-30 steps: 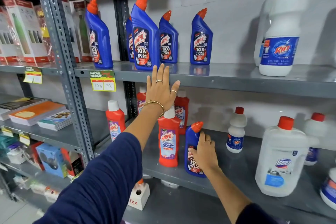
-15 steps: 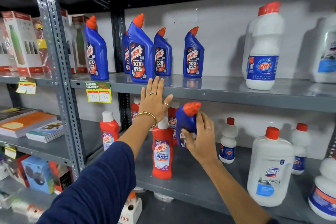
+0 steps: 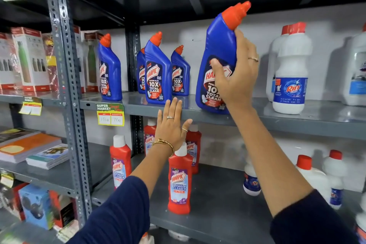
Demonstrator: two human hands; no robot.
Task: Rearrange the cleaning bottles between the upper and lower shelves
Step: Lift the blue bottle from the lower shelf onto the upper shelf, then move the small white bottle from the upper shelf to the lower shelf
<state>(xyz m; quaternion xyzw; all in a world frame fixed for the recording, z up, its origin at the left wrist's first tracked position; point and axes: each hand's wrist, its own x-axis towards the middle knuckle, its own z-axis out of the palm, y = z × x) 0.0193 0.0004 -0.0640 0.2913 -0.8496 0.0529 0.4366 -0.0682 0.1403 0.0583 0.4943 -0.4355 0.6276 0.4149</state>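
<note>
— Head view: what's the right hand (image 3: 235,79) doing?

— It's wrapped around a blue Harpic bottle (image 3: 216,61) with an orange cap, thumb across the label, fingers behind. The bottle tilts slightly, its base at the front of the upper shelf (image 3: 297,123); whether it touches the shelf I cannot tell.

— And the left hand (image 3: 172,127)?

— Wide and flat, fingers spread, holding nothing, raised in front of the upper shelf's edge.

— What else stands up there?

— Four more blue Harpic bottles (image 3: 158,73) to the left, upright, and a white Rin bottle (image 3: 290,77) to the right.

— The lower shelf (image 3: 217,214)?

— Red Harpic bathroom cleaner bottles (image 3: 179,182) stand below the left hand, with white red-capped bottles (image 3: 311,174) further right. A yellow price tag (image 3: 110,115) hangs on the upper shelf's edge.
</note>
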